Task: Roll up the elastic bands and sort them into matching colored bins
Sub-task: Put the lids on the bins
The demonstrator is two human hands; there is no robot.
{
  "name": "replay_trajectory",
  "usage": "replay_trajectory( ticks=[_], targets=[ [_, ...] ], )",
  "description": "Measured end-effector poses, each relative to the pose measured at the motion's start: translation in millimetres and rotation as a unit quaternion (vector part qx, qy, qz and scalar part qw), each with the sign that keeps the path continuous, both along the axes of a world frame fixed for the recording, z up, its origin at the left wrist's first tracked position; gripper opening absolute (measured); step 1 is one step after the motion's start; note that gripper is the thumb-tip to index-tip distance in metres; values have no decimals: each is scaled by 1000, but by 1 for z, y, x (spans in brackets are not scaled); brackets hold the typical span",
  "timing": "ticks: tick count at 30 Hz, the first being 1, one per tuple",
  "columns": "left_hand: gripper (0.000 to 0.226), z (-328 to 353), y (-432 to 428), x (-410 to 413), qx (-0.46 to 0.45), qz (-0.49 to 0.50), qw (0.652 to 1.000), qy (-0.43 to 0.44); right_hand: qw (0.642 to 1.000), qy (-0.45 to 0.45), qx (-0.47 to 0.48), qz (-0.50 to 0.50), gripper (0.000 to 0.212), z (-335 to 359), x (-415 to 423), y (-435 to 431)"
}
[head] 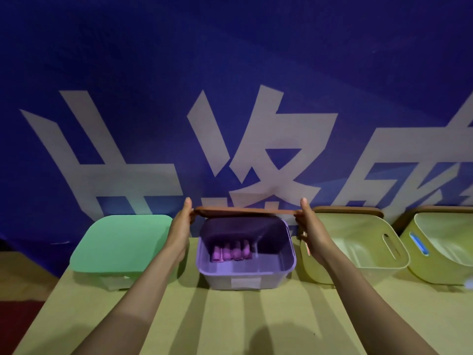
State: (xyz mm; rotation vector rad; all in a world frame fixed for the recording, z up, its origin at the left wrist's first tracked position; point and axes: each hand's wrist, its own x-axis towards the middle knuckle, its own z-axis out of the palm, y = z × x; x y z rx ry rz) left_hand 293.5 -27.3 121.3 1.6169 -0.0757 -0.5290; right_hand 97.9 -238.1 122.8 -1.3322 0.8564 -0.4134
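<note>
Tan table top [230,324] fills the near part of the head view. A big blue banner [230,60] with white signs hangs behind it. Dark red floor [18,326] shows past the table's left edge.

Four bins stand in a row at the far edge. The green bin [122,242], on the left, has its lid on. The purple bin [245,278] stands open in the middle, with rolled pink bands [230,252] inside. To the right are a yellow bin [358,267] and a second yellow bin [440,275].

The left hand [180,226] and right hand [311,226] each grip one end of a brown lid [245,210], held flat just above the purple bin.
</note>
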Motion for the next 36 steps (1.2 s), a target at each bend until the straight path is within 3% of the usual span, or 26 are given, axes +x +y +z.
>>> replay_trajectory(
  ticks=[3, 6, 14, 31, 36],
  targets=[
    [39, -12, 13, -16, 23, -28, 999, -28, 1000, -4, -8, -6, 46, -12, -11, 12],
    [55, -24, 22, -34, 29, -78, 996, -16, 999, -8, 4, -32, 42, -29, -20, 23],
    [69, -49, 37, -53, -1, -106, 994, 8, 999, -22, 33, -7, 67, -62, -36, 47],
    [78, -68, 47, -68, -33, -67, 996, 42, 998, -62, 20, -11, 59, -73, -43, 54],
    [72, -63, 41, -65, 40, -119, 992, 1, 999, -30, 2, -16, 62, -73, -39, 57]
  ],
)
